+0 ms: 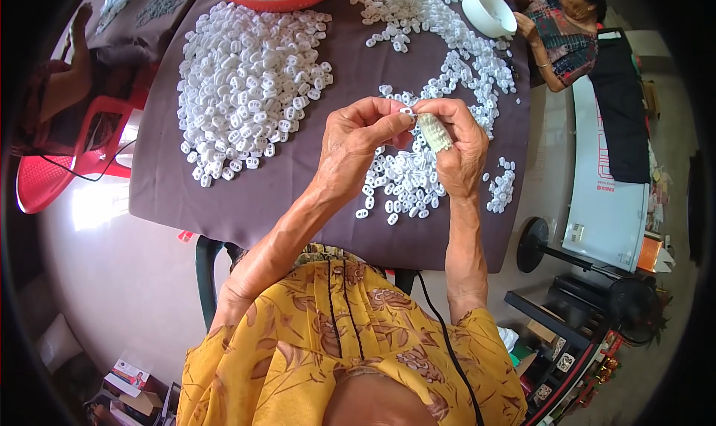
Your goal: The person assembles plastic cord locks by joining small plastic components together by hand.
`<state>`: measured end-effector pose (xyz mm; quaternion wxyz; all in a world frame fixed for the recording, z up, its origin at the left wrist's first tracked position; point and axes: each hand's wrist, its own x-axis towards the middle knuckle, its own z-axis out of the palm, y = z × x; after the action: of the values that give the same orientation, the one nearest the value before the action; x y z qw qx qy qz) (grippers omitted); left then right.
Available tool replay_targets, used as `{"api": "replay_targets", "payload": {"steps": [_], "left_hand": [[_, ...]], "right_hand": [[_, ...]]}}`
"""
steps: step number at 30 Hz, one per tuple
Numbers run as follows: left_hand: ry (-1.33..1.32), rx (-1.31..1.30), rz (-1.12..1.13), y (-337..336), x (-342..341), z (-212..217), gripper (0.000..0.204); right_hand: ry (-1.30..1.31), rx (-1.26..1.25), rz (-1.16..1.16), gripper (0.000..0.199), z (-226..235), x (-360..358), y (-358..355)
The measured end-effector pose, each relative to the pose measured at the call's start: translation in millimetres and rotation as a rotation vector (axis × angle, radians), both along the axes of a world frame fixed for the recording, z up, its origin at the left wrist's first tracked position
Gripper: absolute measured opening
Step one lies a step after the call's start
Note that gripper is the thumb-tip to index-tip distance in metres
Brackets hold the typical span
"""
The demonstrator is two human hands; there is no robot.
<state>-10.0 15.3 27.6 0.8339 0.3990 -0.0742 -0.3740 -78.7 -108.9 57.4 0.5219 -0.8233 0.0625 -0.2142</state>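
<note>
Head view, looking down on a table draped in a brown cloth [246,195]. Two hands of the wearer meet above the cloth's near half. The left hand [356,146] is closed, thumb and forefinger pinching one small white plastic piece [406,112], an oval part with two holes. The right hand [456,150] is closed around a pale, stacked bundle of pieces [434,133], which juts from between its fingers; the pinched piece sits just beside the top of this bundle, and whether the two touch cannot be told.

Four loose groups of the same white pieces lie on the cloth, too many in each to count. One large heap [246,90] lies left of the hands. One smaller scatter [406,183] lies directly beneath the hands. One little cluster [501,187] lies right of the hands, near the cloth's edge. One long trail [455,45] runs from above the hands toward the far edge.

Beyond the hands, at the far edge, stands one red basin [280,3] filled with pieces and, to its right, one white bowl [488,12]. A second person's two hands [522,12] are at that bowl. One red plastic chair [67,165] stands left of the cloth, with a third person [71,83] beside it.
</note>
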Motion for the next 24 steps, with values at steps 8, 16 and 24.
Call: {"api": "replay_targets", "payload": {"steps": [8, 16, 24], "left_hand": [[0.018, 0.004, -0.003, -0.2, 0.7, -0.4, 0.012], [0.003, -0.004, -0.007, 0.8, 0.6, 0.4, 0.012], [-0.014, 0.007, -0.008, 0.2, -0.9, -1.7, 0.011]], "right_hand": [[-0.027, 0.052, 0.016, 0.012, -3.9, -0.2, -2.9], [-0.012, 0.056, -0.001, 0.014, -2.1, -1.0, -0.1], [0.01, 0.012, -0.001, 0.016, -1.8, -2.7, -0.3]]}}
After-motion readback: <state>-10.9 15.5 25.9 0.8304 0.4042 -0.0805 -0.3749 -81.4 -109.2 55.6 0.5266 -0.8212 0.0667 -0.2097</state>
